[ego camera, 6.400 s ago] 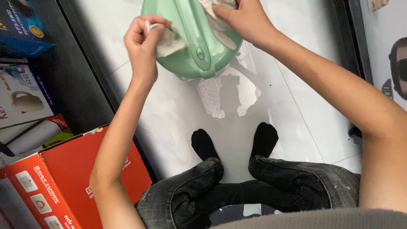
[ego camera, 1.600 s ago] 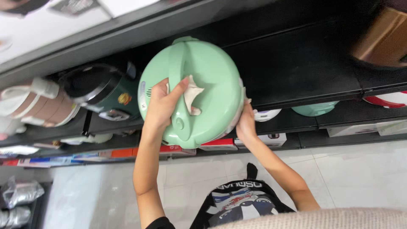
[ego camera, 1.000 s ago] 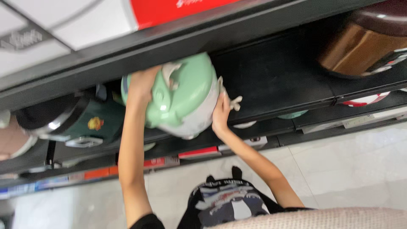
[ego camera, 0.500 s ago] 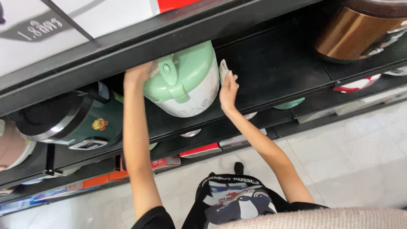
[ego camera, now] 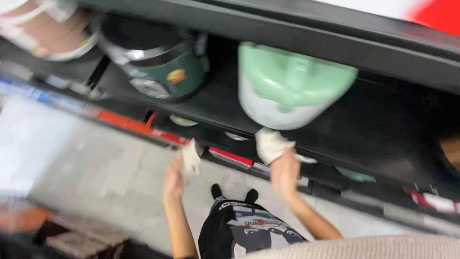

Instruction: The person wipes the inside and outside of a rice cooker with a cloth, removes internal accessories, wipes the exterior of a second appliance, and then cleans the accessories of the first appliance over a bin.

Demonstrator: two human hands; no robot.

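While both hands hang below the shelf, each grip is closed on a wad of white cloth: left hand [ego camera: 173, 181] bunches a small rag [ego camera: 190, 158], right hand [ego camera: 284, 172] clamps a bigger wad [ego camera: 271, 145] that sits just under the cooker's base. Frame is motion-blurred, so finger detail is not readable.

Nearest thing: mint-green rice cooker [ego camera: 287, 86], standing on the dark shelf [ego camera: 215, 103], neither hand touching it. Domed green lid with a moulded handle on top, white lower body, smooth glossy shell.

Handling, my read: rigid, moderately heavy, slick plastic; the lid is probably hinged, so don't trust the lid alone. Best hold is two hands on opposite sides of the body low down, or the top handle.

Neighbours: dark green cooker [ego camera: 158, 67] left of it, well apart; a pale pinkish one [ego camera: 45, 29] further left. Tiled floor [ego camera: 86, 163] below.
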